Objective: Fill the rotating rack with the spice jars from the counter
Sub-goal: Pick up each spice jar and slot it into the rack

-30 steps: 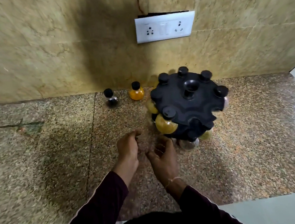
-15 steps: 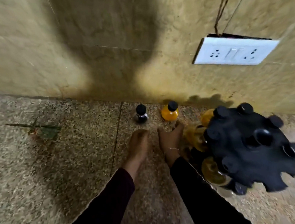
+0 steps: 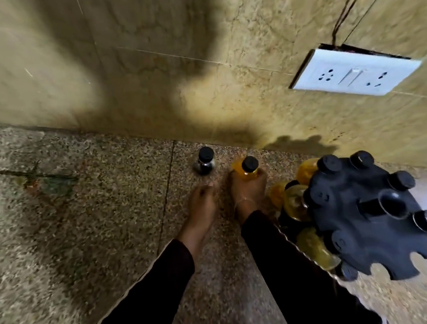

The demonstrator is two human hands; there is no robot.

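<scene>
Two spice jars stand loose on the speckled granite counter (image 3: 89,222) near the wall: a dark jar (image 3: 204,161) with a black cap, and just to its right a yellow jar (image 3: 246,169), also black-capped. One black rotating rack (image 3: 370,216) sits at the right, close to the wall, with about eight black caps showing around its top rim and a central knob; at least four yellow-filled jars hang beneath its left side, though blur makes an exact count uncertain. A white switch-and-socket plate (image 3: 353,75) is fixed to the tiled wall above the rack, with a thin cord running up from it. The right forearm in its dark sleeve (image 3: 287,263) lies just beside the rack's left edge and hides part of its lower jars. The right hand (image 3: 247,188) wraps its fingers around the yellow jar's body. The left hand (image 3: 203,201) is loosely curled, holding nothing, its fingertips just short of the dark jar
</scene>
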